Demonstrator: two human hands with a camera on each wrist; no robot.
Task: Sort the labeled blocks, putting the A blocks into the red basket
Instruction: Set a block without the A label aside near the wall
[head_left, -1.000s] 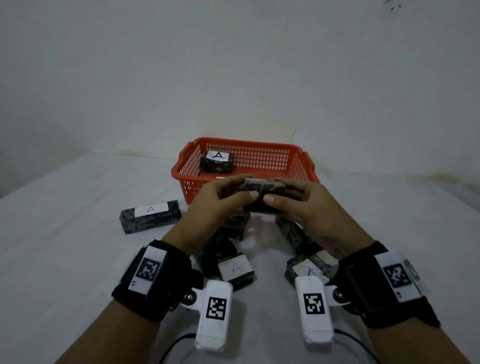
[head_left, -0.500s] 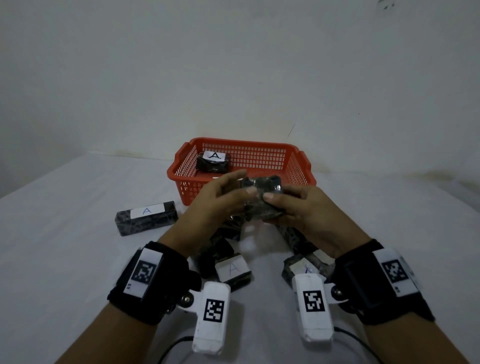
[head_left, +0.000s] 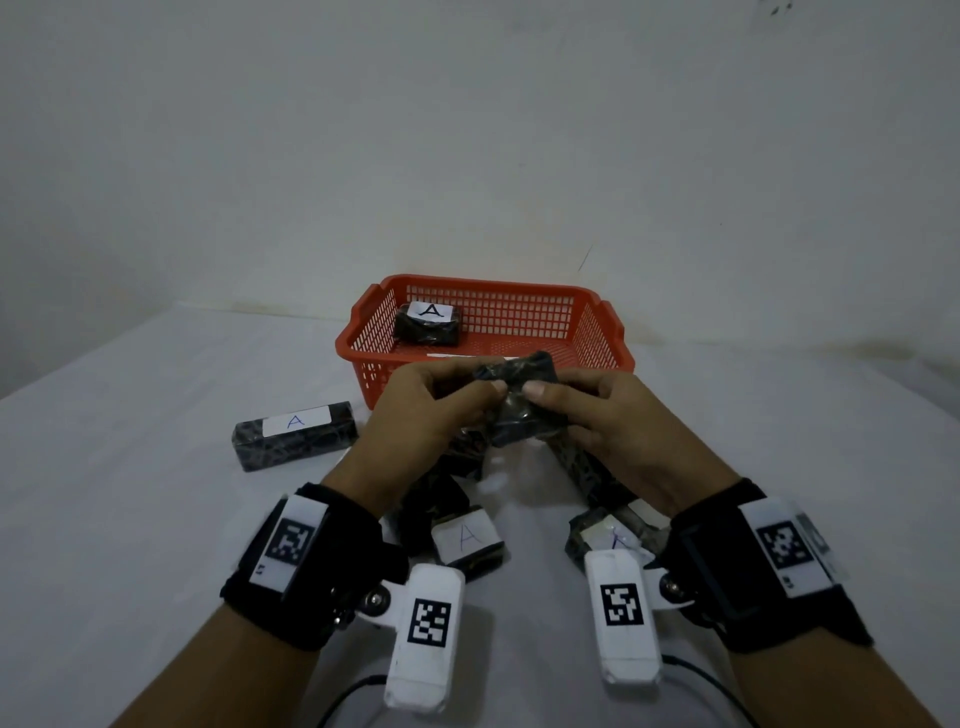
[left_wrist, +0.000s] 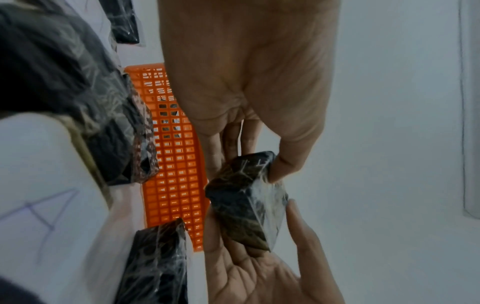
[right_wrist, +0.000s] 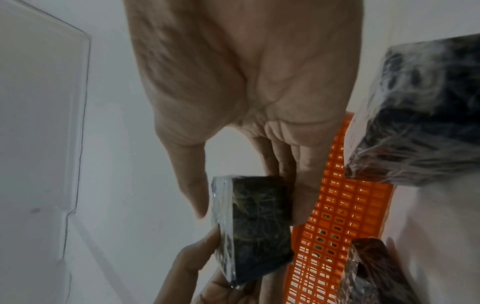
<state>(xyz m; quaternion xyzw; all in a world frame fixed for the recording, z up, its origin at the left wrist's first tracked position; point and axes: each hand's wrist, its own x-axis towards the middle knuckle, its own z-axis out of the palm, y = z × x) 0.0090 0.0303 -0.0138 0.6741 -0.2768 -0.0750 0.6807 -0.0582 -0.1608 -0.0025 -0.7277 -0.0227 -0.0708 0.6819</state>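
Head view: left hand (head_left: 426, 410) and right hand (head_left: 608, 415) both grip one dark block (head_left: 519, 400) before the red basket (head_left: 363, 343).

Your right hand (right_wrist: 249, 86) reaches down from the top of the frame and pinches a dark, marbled rectangular block wrapped in clear film (right_wrist: 255, 228), thumb on its left edge and fingers on its right. Your left hand (right_wrist: 197, 267) comes up from below, its fingers curled against the block's lower left side. Behind the block runs the orange-red plastic lattice basket (right_wrist: 342, 222). A large dark wrapped block (right_wrist: 420, 115) fills the upper right, and another dark block (right_wrist: 371, 273) sits lower right.
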